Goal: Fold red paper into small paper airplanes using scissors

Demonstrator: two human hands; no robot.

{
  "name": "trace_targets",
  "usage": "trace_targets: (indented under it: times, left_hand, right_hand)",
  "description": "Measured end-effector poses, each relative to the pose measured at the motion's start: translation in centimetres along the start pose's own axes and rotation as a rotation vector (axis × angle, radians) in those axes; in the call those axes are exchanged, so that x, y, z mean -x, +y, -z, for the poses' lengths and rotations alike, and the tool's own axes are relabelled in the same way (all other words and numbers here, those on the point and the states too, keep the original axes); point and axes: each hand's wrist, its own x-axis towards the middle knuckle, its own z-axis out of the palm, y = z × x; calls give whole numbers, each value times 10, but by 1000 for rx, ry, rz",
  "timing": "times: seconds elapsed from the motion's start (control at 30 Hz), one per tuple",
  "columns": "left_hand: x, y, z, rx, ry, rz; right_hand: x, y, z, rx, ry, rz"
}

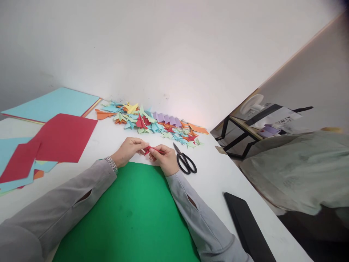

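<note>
A small folded piece of red paper [147, 150] is pinched between both hands, just above the far edge of a green mat [131, 207]. My left hand [131, 150] grips its left end with thumb and forefinger, a metal bracelet at the wrist. On the other side, the fingers of my right hand [165, 158] are closed on its right end and partly cover it. Black-handled scissors [185, 160] lie on the white table beside my right hand, blades pointing away. Beyond the hands sits a heap of folded paper pieces [141, 122] in many colours.
At the left are red paper sheets [68, 138], smaller paper offcuts, and a stack topped by a light blue sheet [54, 103]. A black flat object [248, 225] lies near the table's right edge. Past it stand a low shelf [242, 125] and grey-green fabric [300, 171].
</note>
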Motion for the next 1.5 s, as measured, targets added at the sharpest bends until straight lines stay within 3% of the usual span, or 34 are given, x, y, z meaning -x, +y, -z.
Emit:
trace_targets:
  times: [0.2, 0.4, 0.67, 0.93, 1.27, 1.5]
  left_hand:
    - [-3, -4, 0, 123, 77, 48]
    - [0, -1, 0, -78, 22, -13]
    - [2, 0, -1, -170, 4, -25]
    - [0, -2, -1, -63, 34, 10]
    - [-2, -1, 1, 167, 169, 35]
    - [-1, 0, 0, 83, 62, 77]
  right_hand:
    - [-3, 3, 5, -96, 109, -20]
    - [0, 4, 4, -48, 25, -36]
    - [1, 1, 2, 33, -69, -42]
    - [-4, 6, 6, -84, 79, -5]
    - [-7, 8, 10, -254, 129, -101]
    - [-5, 6, 8, -124, 25, -63]
